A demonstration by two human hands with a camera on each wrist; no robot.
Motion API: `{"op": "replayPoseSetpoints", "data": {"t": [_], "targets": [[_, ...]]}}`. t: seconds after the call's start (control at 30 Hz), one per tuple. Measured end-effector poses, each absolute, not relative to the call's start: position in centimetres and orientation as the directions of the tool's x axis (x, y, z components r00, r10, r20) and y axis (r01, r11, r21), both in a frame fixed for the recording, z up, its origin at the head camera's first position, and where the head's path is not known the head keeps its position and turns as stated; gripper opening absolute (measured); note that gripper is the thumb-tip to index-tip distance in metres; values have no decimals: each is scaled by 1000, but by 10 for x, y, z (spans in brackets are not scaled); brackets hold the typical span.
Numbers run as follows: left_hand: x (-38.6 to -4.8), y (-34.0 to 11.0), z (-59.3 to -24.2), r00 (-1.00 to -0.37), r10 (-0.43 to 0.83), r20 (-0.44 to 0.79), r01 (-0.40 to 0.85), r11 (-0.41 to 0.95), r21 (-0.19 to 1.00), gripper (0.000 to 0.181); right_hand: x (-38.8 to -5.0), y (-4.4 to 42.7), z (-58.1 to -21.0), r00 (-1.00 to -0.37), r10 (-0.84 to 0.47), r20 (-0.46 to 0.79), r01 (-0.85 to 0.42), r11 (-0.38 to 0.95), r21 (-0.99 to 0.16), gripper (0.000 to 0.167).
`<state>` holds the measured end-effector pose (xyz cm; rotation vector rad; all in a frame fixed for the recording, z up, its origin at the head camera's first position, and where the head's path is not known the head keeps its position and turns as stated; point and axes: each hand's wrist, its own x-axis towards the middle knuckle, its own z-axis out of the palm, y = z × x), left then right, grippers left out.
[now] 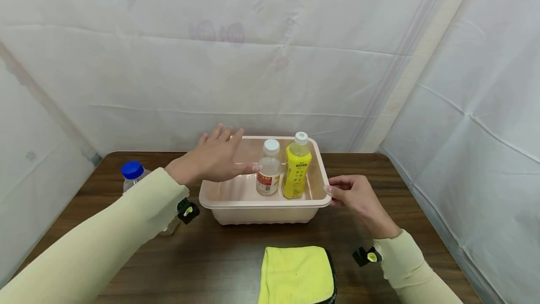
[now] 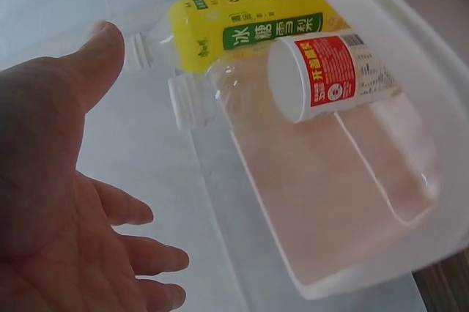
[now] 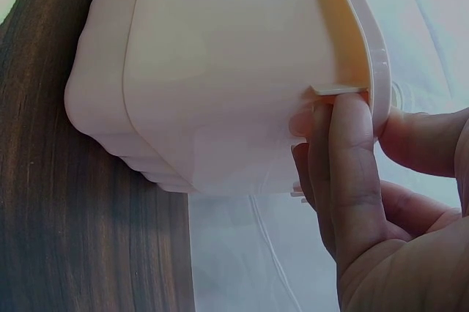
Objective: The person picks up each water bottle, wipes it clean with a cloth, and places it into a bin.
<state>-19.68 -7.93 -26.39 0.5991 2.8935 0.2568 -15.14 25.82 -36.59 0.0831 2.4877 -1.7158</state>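
A pale pink plastic basin stands on the table, holding two upright bottles. One is a clear bottle with a white cap and a red and white label; to its right is a yellow-labelled drink bottle, also white-capped. My left hand is spread over the basin's left side, thumb towards the clear bottle. In the left wrist view its fingers are apart, with nothing held. At the basin's right end, my right hand pinches the rim, thumb on top and fingers beneath.
A folded yellow-green cloth with a dark edge lies in front of the basin. Partly hidden behind the left forearm is a clear bottle with a blue cap. White sheeting hangs behind and beside the dark wooden table.
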Motion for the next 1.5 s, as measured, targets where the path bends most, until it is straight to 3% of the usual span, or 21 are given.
{"op": "replayPoseSetpoints", "data": {"t": [0.7,1.5], "targets": [[-184,-121,-230,-921,364,-137,340,926,166,113,-152,263,-361,-991,-20,-130,112,379,-918,36],[-178,-185,-217,-954,279,-108,260,952,163,120,-153,265,-362,-989,-12,-147,131,397,-909,36]]}}
